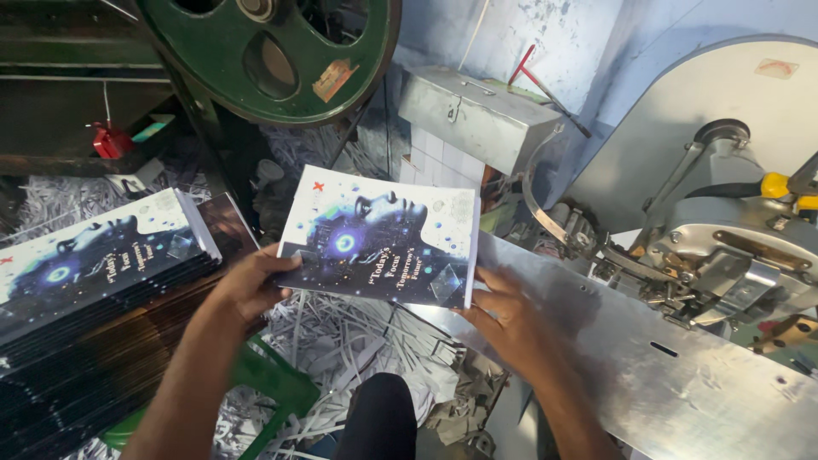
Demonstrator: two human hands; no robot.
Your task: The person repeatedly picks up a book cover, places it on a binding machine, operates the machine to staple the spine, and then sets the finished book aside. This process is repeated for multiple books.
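Booklet [379, 237] held over the paper scraps [341, 341], between the stack of booklets [94, 264] on the left and the steel machine table [665, 366] on the right; left hand [251, 281] pinching the near-left corner, thumb on the cover; right hand [503, 315] cupped under the near-right corner, fingers spread; judgement: keep both grips level and the spine square to the table edge so pages do not slip.

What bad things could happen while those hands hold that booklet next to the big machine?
The booklet is held only at its bottom corners by the left hand and right hand, so it might sag or slip into the paper scraps below. The right hand also sits beside the metal plate of the machine, where fingers could get nicked or pinched.
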